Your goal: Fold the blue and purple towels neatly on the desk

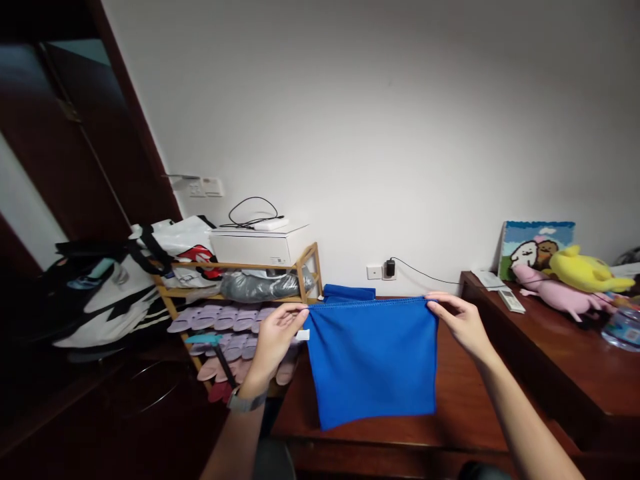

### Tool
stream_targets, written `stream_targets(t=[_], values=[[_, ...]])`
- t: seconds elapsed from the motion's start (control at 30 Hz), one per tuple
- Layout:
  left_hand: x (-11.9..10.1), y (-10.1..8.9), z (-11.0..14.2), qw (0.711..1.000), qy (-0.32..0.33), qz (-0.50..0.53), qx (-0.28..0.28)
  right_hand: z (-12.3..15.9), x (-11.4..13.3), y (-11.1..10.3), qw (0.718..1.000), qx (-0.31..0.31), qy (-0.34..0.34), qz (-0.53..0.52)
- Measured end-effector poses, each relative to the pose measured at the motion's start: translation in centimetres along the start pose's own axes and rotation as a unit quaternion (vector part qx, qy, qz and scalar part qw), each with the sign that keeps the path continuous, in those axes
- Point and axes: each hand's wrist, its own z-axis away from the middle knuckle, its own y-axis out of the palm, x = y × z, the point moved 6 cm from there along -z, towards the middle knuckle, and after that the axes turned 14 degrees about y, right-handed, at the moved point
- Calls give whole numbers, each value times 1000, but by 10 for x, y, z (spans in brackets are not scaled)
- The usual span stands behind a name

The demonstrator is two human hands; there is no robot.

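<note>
A blue cloth [375, 363] with a stitched top edge hangs stretched between my two hands, above a reddish-brown wooden table [470, 413]. My left hand [280, 333] pinches its upper left corner, close to a small white tag [303, 335]. At the upper right corner, my right hand [460, 323] grips the edge between thumb and fingers. The lower edge hangs free and slants slightly. Behind the held cloth, a folded blue cloth [349, 293] lies at the back of the table, partly hidden.
A wooden rack [313, 267] at left carries slippers [200, 319], a white box [255, 245] and bags. On the raised surface at right are a remote [512, 301], plush toys [580, 270], a picture [540, 243] and a plastic bottle [623, 330]. A charger [390, 267] is plugged into the wall.
</note>
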Motion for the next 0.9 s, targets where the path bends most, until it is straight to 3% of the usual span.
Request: stream_targets(t=[0.27,0.4,0.5,0.57,0.63,0.7,0.8,0.9], values=[[-10,34,6,982,-9,67,177,42,-16,-57,995,-74,61,35],[-16,40,18,971,-44,117,202,72,-27,-87,991,-108,68,48],[-12,47,24,964,-59,155,208,87,-30,-101,995,-87,48,20],[-3,53,19,968,-36,154,193,86,-35,-105,996,-78,49,0],[19,67,10,973,-13,143,181,72,-51,-102,995,-76,63,2],[56,93,1,971,-17,133,198,46,-84,-92,993,-71,86,23],[133,147,-4,961,-71,96,249,-6,-162,-66,987,-59,144,31],[204,192,6,961,-109,-4,254,-48,-249,-32,974,-65,208,56]])
